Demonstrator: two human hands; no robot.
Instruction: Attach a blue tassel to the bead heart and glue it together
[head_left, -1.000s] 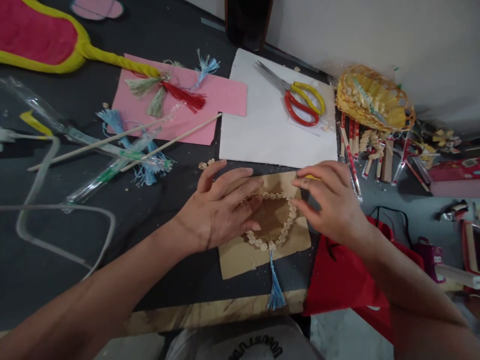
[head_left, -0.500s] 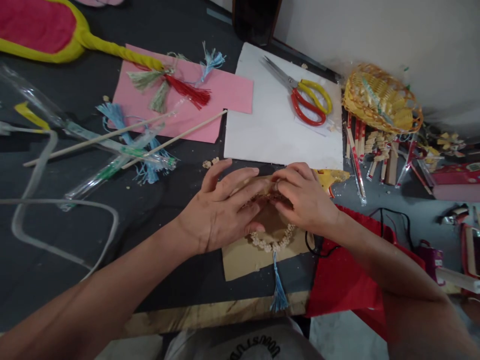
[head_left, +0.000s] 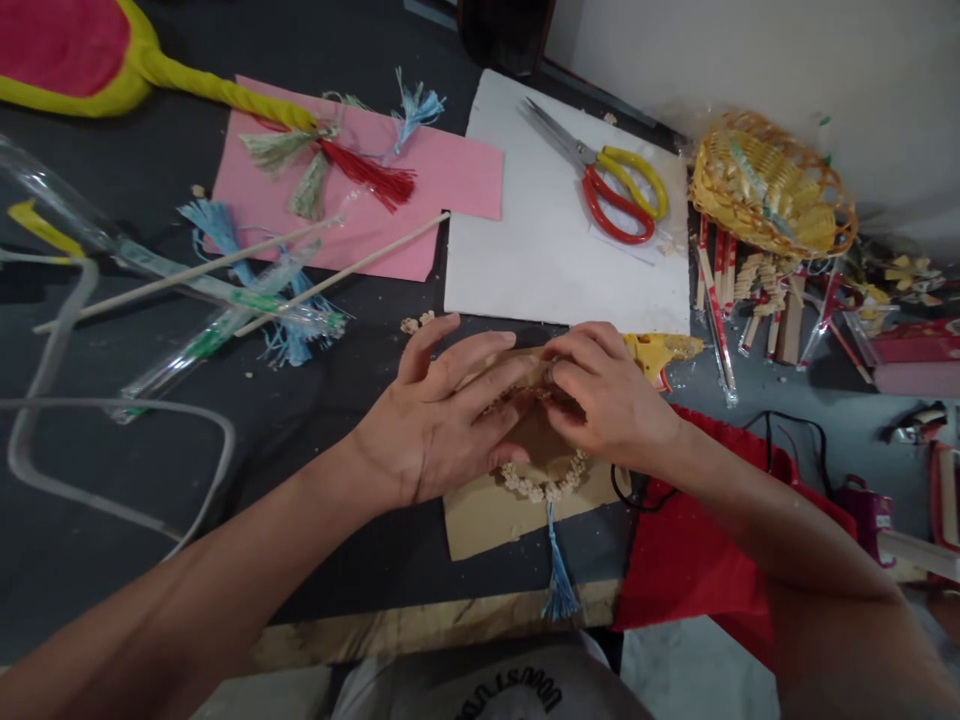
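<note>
A ring of small pale flower-like pieces lies over a brown card, with a blue tassel hanging from its near side. My left hand grips the far left part of the ring between its front fingers, while the outer fingers stretch out apart. On the far right part, my right hand is closed in a pinch, thumb and fingertips together. The ring's far side is mostly hidden beneath my fingers.
Scissors rest on a white board. A yellow glue gun is just beyond my right hand. Tassels and a pink sheet, wooden sticks, a wicker basket and a red cloth bag surround the work.
Both hands stay at the ring with almost the same grip. The view has shifted slightly, so the surroundings appear a little higher and more spread out.
</note>
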